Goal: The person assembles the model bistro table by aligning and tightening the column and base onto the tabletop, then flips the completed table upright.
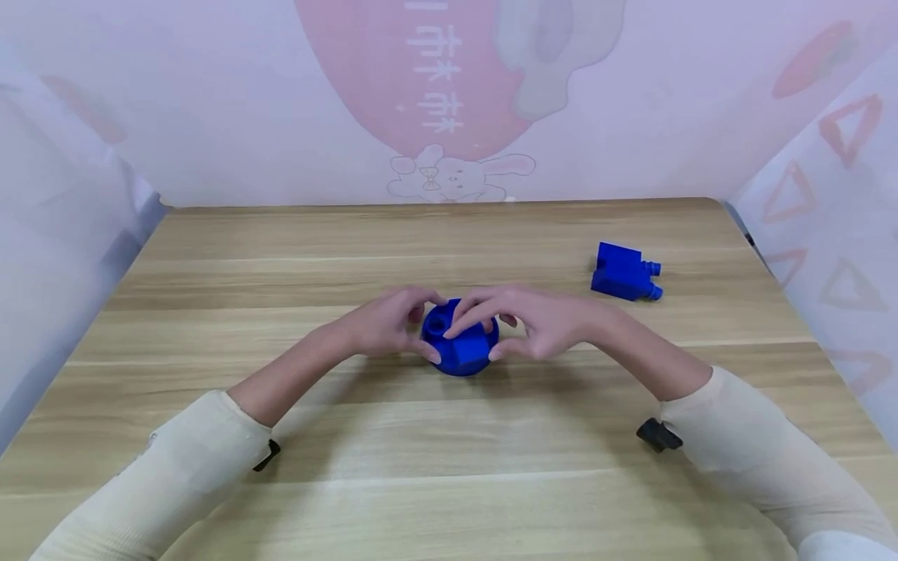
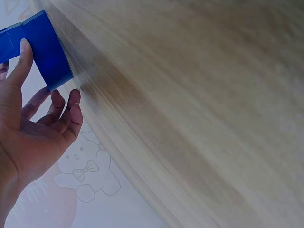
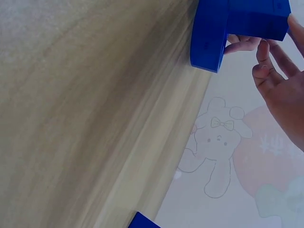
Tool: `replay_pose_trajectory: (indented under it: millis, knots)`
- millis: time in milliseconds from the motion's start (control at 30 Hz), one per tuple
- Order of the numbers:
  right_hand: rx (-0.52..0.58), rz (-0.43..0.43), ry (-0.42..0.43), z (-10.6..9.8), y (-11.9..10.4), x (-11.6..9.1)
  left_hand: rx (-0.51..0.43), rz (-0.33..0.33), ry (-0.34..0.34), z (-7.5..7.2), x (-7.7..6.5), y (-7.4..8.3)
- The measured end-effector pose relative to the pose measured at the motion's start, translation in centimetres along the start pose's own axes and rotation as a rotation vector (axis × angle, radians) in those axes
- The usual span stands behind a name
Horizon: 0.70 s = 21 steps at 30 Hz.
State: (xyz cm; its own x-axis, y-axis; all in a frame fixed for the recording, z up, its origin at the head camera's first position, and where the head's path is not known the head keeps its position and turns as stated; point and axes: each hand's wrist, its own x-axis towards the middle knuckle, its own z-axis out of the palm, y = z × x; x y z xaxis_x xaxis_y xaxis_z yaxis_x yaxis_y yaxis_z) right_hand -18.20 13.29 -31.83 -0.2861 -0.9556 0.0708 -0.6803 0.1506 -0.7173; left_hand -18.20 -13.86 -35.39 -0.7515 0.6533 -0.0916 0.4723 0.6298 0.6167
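In the head view, a blue round base with a round hole on its upper left rests on the table. A blue block stands up from its right half. My left hand grips the base from the left, thumb at the near side and fingers at the far side. From the right, my right hand holds the block, its index finger over the top and thumb at the near right side. In the right wrist view, the block shows at the edge of the left wrist picture too, joined against the base.
A second blue piece, blocky with two ribbed pegs pointing right, lies at the back right of the wooden table. A printed cloth hangs behind the table. Black straps show under the sleeves.
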Motion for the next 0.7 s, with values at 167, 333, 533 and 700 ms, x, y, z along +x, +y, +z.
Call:
replay_pose_trajectory:
  millis: [167, 333, 533, 700]
  knots:
    - [0.003, 0.029, -0.024, -0.3, -0.2, 0.2, 0.002, 0.012, 0.005, -0.1, -0.1, 0.1]
    - [0.003, 0.034, -0.041, -0.6, -0.4, 0.3, 0.02, 0.004, 0.003, -0.2, -0.1, 0.2]
    - [0.031, 0.052, -0.023, -0.2, 0.1, 0.3, 0.034, -0.012, -0.005, -0.3, -0.1, 0.3]
    - [-0.008, 0.071, 0.144, 0.8, 0.7, -0.1, 0.037, -0.016, -0.001, -0.3, -0.1, 0.4]
